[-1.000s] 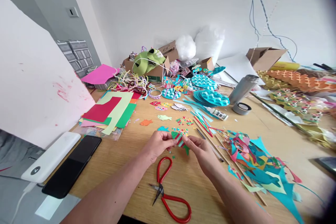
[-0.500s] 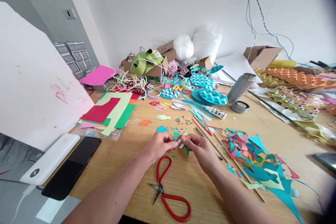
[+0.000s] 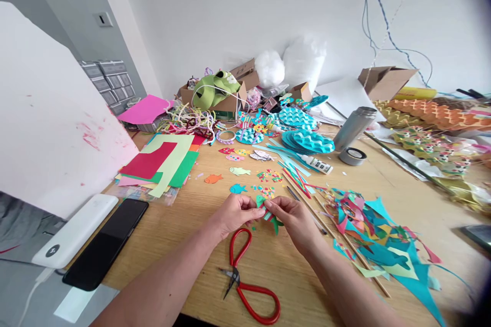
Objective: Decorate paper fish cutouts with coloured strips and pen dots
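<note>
Both my hands meet over the wooden table, pinching a small green paper fish with red and pale stripes. My left hand holds its left end with thumb and fingers closed. My right hand grips the right side, fingers pinched on a pale strip across the fish. Red-handled scissors lie on the table just below my hands. Small cut-out paper fish and coloured paper bits lie just beyond my hands.
A black phone and a white power bank lie at the left. Coloured paper sheets sit behind them. A heap of paper scraps and wooden sticks lies right. A steel flask, tape roll and boxes stand farther back.
My hands have stayed in place, working the green fish; it has tilted slightly and my right fingers have shifted along its striped part.
</note>
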The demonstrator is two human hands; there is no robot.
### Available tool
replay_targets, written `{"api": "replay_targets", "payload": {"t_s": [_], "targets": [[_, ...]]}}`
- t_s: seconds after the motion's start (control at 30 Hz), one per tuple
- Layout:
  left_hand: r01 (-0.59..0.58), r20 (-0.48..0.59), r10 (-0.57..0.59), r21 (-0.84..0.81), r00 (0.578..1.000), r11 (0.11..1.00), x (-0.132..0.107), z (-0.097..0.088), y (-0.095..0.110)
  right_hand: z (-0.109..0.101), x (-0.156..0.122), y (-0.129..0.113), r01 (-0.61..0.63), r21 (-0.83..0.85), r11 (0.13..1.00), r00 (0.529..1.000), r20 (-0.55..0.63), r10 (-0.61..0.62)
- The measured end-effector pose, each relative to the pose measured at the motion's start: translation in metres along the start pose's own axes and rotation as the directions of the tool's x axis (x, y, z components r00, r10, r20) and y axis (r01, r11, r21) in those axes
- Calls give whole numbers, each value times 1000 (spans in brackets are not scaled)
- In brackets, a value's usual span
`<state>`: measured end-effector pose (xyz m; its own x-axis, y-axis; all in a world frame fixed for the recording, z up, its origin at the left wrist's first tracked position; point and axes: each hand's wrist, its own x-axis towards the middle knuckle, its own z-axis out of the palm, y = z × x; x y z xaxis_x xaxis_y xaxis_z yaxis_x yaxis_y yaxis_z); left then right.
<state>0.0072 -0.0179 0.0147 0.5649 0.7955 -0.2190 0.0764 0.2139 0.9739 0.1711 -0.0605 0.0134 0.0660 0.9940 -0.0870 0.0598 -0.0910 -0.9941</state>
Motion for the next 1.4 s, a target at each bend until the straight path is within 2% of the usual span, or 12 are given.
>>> {"api": "replay_targets", "payload": {"t_s": [0.23, 0.53, 0.7, 0.93, 1.03, 1.23, 1.4], "targets": [[-53, -101, 51, -13, 994, 999, 2, -1, 3, -1, -2, -4, 2, -70, 998, 998, 60, 2], [-91, -84, 86, -52, 993, 995, 0, -2, 8, 1, -1, -1, -21, -1, 1000, 995, 98, 21], [-115, -131, 108, -48, 985, 992, 2, -4, 5, 0, -2, -2, -59, -43, 997, 989, 134, 64], [-113, -199, 103, -39, 974, 993, 3, -5, 4, -2, -2, -7, -27, -34, 999, 998, 63, 29], [-110, -181, 105, -20, 978, 994, 2, -5, 6, -2, -1, -4, -27, -27, 999, 998, 50, 29], [-77, -46, 77, 17, 996, 997, 1, -6, 4, -2, -1, 0, -9, -111, 994, 997, 76, 17], [-71, -85, 79, 85, 993, 994, 3, -6, 2, -1, -1, -3, -5, -122, 992, 997, 81, 15]]}}
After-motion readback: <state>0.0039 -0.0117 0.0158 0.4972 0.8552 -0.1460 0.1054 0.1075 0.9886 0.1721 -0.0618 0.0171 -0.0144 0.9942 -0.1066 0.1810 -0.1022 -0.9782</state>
